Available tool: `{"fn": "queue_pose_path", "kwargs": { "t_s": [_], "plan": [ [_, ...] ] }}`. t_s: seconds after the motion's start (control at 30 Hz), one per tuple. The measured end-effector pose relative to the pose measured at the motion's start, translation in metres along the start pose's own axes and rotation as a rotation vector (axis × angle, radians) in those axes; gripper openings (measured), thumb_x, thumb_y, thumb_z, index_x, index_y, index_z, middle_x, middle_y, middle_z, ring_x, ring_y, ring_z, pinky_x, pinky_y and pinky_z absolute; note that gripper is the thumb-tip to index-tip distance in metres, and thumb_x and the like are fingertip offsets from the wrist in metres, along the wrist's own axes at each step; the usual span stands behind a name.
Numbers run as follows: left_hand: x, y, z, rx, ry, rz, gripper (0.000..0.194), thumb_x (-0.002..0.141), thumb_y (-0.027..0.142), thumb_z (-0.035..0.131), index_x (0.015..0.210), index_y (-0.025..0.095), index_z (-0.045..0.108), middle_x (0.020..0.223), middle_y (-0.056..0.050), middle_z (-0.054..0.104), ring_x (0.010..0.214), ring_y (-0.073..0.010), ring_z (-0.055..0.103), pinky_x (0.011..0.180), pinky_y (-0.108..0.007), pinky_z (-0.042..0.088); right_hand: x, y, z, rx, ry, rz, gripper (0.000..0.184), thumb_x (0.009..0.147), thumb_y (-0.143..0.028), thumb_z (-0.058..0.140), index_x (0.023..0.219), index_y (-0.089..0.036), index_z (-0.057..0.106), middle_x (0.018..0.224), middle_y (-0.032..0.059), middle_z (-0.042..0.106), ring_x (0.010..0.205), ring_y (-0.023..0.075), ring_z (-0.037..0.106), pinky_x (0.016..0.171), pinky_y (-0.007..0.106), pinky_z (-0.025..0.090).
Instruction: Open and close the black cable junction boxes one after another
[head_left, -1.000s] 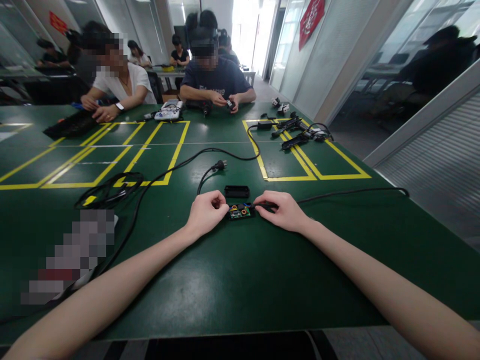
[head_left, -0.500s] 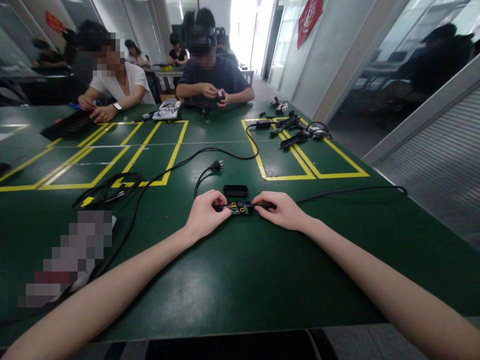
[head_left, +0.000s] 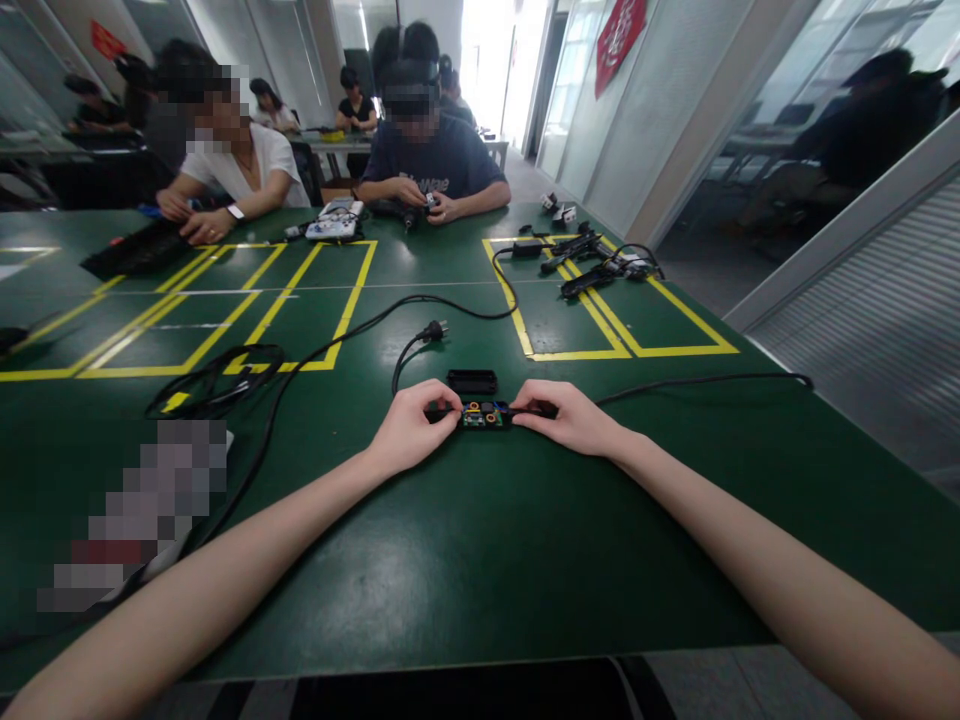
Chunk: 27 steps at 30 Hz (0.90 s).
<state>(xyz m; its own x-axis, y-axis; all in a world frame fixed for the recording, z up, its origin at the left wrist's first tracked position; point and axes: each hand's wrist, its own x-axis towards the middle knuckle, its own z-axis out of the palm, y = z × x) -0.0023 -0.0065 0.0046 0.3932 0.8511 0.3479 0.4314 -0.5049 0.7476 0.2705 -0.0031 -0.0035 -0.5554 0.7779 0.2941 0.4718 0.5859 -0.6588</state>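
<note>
An opened black adapter case (head_left: 486, 426) lies on the green table with its circuit board (head_left: 482, 412) facing up. Thin coloured wires show at the board's ends. At the case's left end, my left hand (head_left: 412, 428) is closed in a pinch on the black power cord (head_left: 397, 366), which curves up to a plug (head_left: 433, 331) on the table. My right hand (head_left: 564, 420) pinches the black output cable (head_left: 697, 385) at the right end; this cable runs off to the right. Just behind the case rests its black cover (head_left: 472, 381), hollow side showing. My fingers partly hide both cable ends.
Another long black cable (head_left: 420, 298) crosses the table, with a coil (head_left: 217, 385) at left. A blurred-out flat object (head_left: 142, 520) lies by my left forearm. Black parts (head_left: 589, 265) sit at back right. Two co-workers (head_left: 251, 165) (head_left: 435, 160) handle things across the green table (head_left: 450, 560).
The case with its board has shifted slightly right, and my left fingers with it. Both hands keep their pinch. The co-worker opposite sits more upright, with the hands lower.
</note>
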Motion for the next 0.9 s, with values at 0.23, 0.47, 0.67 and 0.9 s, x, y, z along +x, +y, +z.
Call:
{"fn": "queue_pose_path", "kwargs": {
  "t_s": [0.23, 0.47, 0.67, 0.9],
  "plan": [
    [0.0010, -0.0014, 0.0000, 0.014, -0.005, 0.018, 0.013, 0.084, 0.012, 0.063, 0.074, 0.019, 0.069, 0.078, -0.002, 0.068, 0.077, -0.0173, 0.063, 0.077, -0.030, 0.050, 0.0021, -0.0018, -0.0020, -0.036, -0.010, -0.058, 0.024, 0.100, -0.037, 0.063, 0.082, -0.020, 0.066, 0.088, 0.0055, 0.068, 0.078, 0.0184, 0.063, 0.072, 0.031, 0.049],
    [0.0038, -0.0033, 0.0019, 0.062, -0.036, -0.006, 0.016, 0.083, 0.009, 0.064, 0.073, 0.020, 0.070, 0.076, 0.000, 0.068, 0.080, -0.0184, 0.063, 0.083, -0.033, 0.047, 0.0034, -0.0026, -0.0029, -0.061, -0.016, -0.081, 0.026, 0.101, -0.036, 0.060, 0.081, -0.021, 0.065, 0.088, 0.0057, 0.068, 0.081, 0.0196, 0.064, 0.075, 0.032, 0.050],
    [0.0024, -0.0016, 0.0044, 0.090, -0.032, -0.056, 0.015, 0.082, 0.009, 0.061, 0.079, 0.020, 0.071, 0.081, -0.001, 0.069, 0.082, -0.0185, 0.064, 0.083, -0.034, 0.048, 0.0034, 0.0006, -0.0037, -0.127, -0.033, -0.085, 0.024, 0.102, -0.036, 0.059, 0.085, -0.021, 0.067, 0.089, 0.0058, 0.070, 0.083, 0.0200, 0.065, 0.076, 0.033, 0.050],
    [0.0023, -0.0016, 0.0050, 0.052, 0.007, -0.083, 0.011, 0.079, 0.012, 0.062, 0.083, 0.020, 0.069, 0.082, 0.000, 0.069, 0.077, -0.0171, 0.065, 0.074, -0.030, 0.050, 0.0035, -0.0016, -0.0067, -0.217, -0.068, -0.096, 0.020, 0.101, -0.033, 0.059, 0.086, -0.021, 0.064, 0.087, 0.0051, 0.068, 0.078, 0.0194, 0.063, 0.071, 0.031, 0.046]
  ]
}}
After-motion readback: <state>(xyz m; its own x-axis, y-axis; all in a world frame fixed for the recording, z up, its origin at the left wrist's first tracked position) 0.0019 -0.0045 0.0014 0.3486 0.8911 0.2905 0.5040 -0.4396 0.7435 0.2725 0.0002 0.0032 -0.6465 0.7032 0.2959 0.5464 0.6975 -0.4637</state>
